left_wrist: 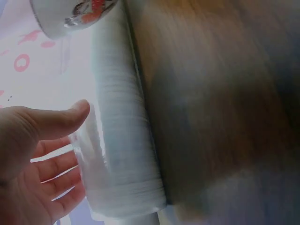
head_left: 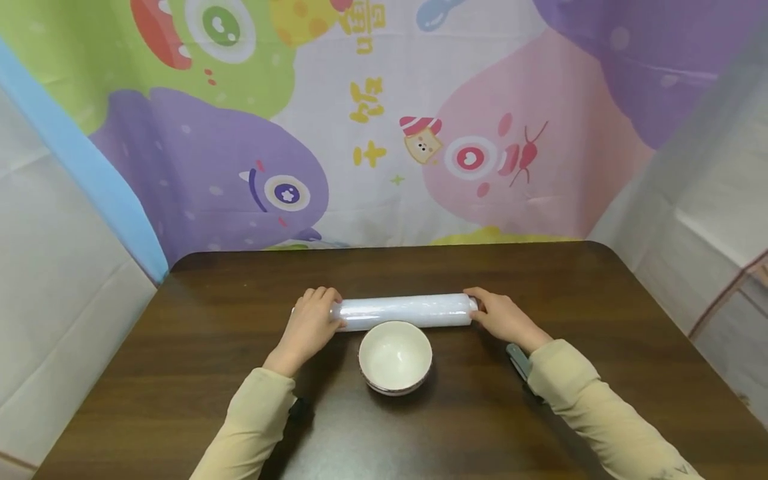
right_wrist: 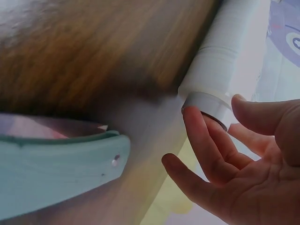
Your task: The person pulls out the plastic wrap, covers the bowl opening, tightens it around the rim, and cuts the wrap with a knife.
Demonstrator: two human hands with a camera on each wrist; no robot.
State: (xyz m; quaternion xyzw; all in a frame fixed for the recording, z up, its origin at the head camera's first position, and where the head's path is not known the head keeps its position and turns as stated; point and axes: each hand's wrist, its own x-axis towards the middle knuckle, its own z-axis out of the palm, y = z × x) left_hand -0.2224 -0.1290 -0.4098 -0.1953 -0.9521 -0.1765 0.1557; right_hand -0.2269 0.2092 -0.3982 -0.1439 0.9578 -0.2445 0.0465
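Note:
A wide roll of clear plastic film (head_left: 405, 312) lies crosswise on the table. My left hand (head_left: 309, 327) grips its left end, thumb on the near side and fingers over the far side. At the opposite end, my right hand (head_left: 501, 317) holds the roll by its rim. The right wrist view shows fingertips at the grey core (right_wrist: 206, 104) and the thumb beside the film. Just in front of the roll stands a white bowl (head_left: 396, 357) with a dark rim; its patterned outside (left_wrist: 89, 14) shows in the left wrist view.
A teal, long-handled object (right_wrist: 61, 164) with a rivet lies near my right cuff, partly covered by the sleeve in the head view. Something small and dark (head_left: 298, 408) shows by the left cuff. Behind the brown table (head_left: 420, 273) hangs a cartoon-printed cloth (head_left: 384, 193).

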